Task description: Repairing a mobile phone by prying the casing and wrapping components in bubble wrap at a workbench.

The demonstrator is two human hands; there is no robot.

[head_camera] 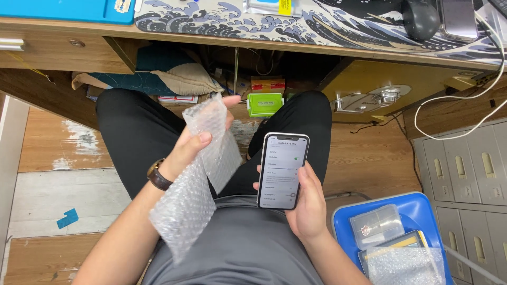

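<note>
My left hand (193,145) grips a long strip of clear bubble wrap (198,179) that hangs down over my left thigh. A brown wristwatch (157,176) sits on that wrist. My right hand (309,203) holds a white-edged smartphone (282,170) upright above my lap, its lit screen facing me with a settings list. The two hands are apart, the bubble wrap left of the phone. I sit in black trousers and a grey shirt.
A wooden desk edge (253,45) with a wave-pattern mat (338,21) runs along the top. A blue stool (417,211) at lower right carries small clear boxes and bubble wrap. Grey drawer cabinets (470,169) stand at right. A green box (264,104) lies under the desk.
</note>
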